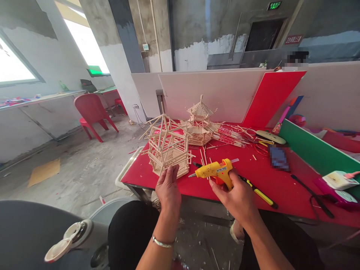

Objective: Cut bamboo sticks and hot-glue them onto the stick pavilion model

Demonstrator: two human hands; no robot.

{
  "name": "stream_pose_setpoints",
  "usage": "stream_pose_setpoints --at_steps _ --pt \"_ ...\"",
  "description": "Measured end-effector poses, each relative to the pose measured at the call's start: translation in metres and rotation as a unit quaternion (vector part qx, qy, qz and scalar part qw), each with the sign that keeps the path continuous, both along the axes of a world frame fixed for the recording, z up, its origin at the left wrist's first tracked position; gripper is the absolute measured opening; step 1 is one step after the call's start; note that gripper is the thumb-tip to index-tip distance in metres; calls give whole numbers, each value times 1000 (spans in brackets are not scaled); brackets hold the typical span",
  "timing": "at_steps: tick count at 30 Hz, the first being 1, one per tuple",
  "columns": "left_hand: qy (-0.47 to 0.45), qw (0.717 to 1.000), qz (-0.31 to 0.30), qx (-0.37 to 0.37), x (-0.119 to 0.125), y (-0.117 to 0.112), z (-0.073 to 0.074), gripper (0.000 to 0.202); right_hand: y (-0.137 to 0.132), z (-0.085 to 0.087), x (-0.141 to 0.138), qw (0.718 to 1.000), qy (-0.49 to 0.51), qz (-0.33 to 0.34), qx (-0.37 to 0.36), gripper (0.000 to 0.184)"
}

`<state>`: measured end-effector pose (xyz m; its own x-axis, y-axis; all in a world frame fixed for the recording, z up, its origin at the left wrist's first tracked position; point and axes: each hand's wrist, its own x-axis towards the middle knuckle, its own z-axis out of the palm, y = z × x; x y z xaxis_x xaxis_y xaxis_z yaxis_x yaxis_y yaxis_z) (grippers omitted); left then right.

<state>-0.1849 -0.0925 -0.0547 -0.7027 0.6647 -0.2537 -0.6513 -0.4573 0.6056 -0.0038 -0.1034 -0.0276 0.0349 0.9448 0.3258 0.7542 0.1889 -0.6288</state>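
Observation:
My right hand [236, 191] is wrapped round the grip of a yellow hot glue gun [213, 169], whose nozzle points left. My left hand [169, 187] is closed in a pinch at the lower front edge of an open-framed pavilion model [168, 146] made of thin wooden sticks. Whether the fingertips grip a rail of this model or a separate stick is hidden. The glue gun's tip stays apart from the model, just to its right. Behind stands a second stick pavilion [201, 123] with a slatted, pointed roof.
Loose sticks and a clear-wrapped stick bundle [230, 135] lie on the red table [197, 189]. A yellow-black utility knife [261, 194], a blurred phone-like object [279, 157] and a white-purple device [339, 187] are to the right. A green board [317, 144] bounds that side. Behind the partition sits a person [296, 60].

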Motion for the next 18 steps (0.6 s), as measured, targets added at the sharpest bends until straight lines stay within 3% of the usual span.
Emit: stream_pose_setpoints --at_steps 7,12,18 --pt "-1 1000 11 -6 -1 3 -4 19 15 17 -61 982 -102 25 159 24" --pt "4 1000 -14 5 1 -1 -8 24 18 18 -77 970 -164 31 180 21" --pt "5 1000 0 -1 2 -3 -6 29 20 14 -79 966 -191 36 169 16"
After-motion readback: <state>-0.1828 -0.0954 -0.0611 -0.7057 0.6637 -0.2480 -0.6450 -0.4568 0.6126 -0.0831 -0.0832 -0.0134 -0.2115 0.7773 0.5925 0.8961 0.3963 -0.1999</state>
